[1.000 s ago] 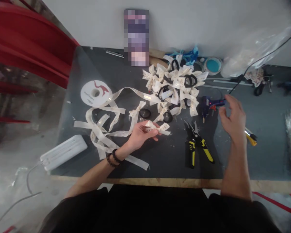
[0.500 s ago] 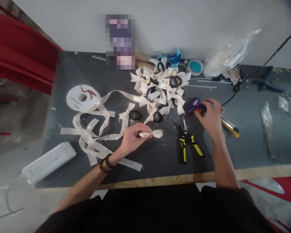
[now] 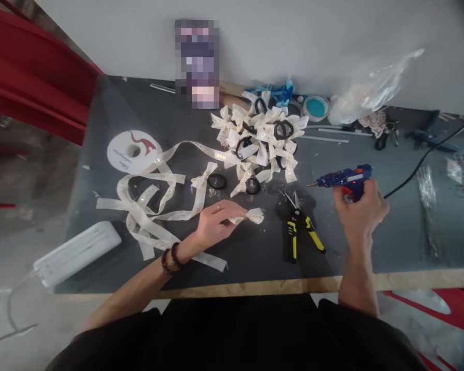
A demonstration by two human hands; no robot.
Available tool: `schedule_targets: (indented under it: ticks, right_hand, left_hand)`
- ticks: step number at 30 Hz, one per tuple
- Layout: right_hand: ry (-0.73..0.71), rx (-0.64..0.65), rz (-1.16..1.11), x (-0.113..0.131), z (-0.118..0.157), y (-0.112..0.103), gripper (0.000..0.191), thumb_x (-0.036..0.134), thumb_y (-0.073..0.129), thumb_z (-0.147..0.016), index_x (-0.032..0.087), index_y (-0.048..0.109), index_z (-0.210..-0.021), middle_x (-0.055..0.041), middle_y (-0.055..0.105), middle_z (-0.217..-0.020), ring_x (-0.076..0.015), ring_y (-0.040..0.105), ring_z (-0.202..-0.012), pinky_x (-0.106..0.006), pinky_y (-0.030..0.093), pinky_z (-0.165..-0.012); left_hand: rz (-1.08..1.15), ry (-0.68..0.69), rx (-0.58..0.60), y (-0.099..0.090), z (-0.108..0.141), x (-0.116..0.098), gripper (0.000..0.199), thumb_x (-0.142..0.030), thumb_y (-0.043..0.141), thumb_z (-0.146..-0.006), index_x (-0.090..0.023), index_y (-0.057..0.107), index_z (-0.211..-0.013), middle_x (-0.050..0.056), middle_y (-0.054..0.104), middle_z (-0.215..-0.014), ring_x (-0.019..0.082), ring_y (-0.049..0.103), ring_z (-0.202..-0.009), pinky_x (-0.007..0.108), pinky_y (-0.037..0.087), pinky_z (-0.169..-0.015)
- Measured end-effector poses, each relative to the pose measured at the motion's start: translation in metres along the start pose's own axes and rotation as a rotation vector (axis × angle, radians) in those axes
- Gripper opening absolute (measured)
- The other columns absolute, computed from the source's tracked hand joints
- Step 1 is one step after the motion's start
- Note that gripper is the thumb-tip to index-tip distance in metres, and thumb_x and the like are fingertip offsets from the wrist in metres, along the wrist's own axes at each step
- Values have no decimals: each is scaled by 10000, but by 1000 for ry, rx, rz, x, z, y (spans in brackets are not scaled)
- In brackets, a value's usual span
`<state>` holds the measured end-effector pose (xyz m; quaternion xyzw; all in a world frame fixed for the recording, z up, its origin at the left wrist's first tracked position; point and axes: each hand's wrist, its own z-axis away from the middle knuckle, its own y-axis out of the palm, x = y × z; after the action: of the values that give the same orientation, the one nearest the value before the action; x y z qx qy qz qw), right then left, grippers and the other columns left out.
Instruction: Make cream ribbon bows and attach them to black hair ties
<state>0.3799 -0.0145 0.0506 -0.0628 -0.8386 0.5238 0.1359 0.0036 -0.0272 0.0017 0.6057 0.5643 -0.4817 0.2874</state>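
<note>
Between the fingertips of my left hand point(image 3: 216, 224) is a small cream ribbon bow point(image 3: 255, 216), pinched near its middle. My right hand point(image 3: 361, 206) is wrapped round the handle of a blue glue gun point(image 3: 344, 178), whose nozzle points left above the table. Below the nozzle lie yellow-and-black snips point(image 3: 301, 226) with their blades apart. Two finished bows with black hair ties point(image 3: 217, 181) rest just beyond my left hand. Behind them is a heap of cream bows point(image 3: 261, 134) with more black ties. Loose printed ribbon point(image 3: 139, 221) curls to the left of my left hand.
A white ribbon spool point(image 3: 133, 151) lies at the left, and a white power strip point(image 3: 77, 252) sits at the table's left edge. Along the wall are a tin with turquoise contents point(image 3: 316, 107), a plastic bag point(image 3: 367, 98) and glue sticks point(image 3: 328, 138). The gun's black cord point(image 3: 421, 159) runs right.
My right hand has lifted the glue gun off the table and moved it right, closer to me. The left hand keeps its pinch on the bow, having shifted only slightly.
</note>
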Motion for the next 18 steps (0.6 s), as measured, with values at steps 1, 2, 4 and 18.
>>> schedule_targets:
  ticks: [1, 2, 4, 18]
  right_hand:
    - [-18, -16, 5, 0, 4, -3, 239, 462, 698, -839, 270, 619, -959, -116, 696, -805, -353, 663, -733, -437, 430, -657]
    - [-44, -30, 3, 1, 10, -5, 234, 465, 704, -834, 273, 609, -930, -111, 689, -783, -339, 654, -709, -428, 428, -641]
    - [-96, -109, -20, 7, 23, -9, 242, 467, 719, -801, 279, 579, -858, -77, 649, -697, -309, 640, -657, -407, 438, -618]
    - [-178, -10, -215, 90, 70, -23, 316, 445, 806, -749, 249, 620, -912, 17, 629, -690, -196, 626, -583, -317, 453, -555]
  left_hand:
    - [-6, 35, -10, 0, 0, 1, 107, -180, 834, -878, -267, 814, -936, 43, 845, -935, 204, 818, -887, 345, 679, -832]
    - [-30, 87, -21, 0, 1, 2, 139, -159, 824, -882, -279, 818, -953, 37, 846, -952, 203, 815, -901, 347, 677, -841]
    - [-111, 211, -48, -2, 2, 3, 232, -102, 784, -894, -299, 824, -1012, 33, 848, -992, 201, 805, -939, 346, 672, -852]
    - [-287, 349, 88, -18, 11, 7, 228, -197, 791, -933, -400, 819, -1034, -16, 849, -964, 198, 777, -864, 348, 645, -784]
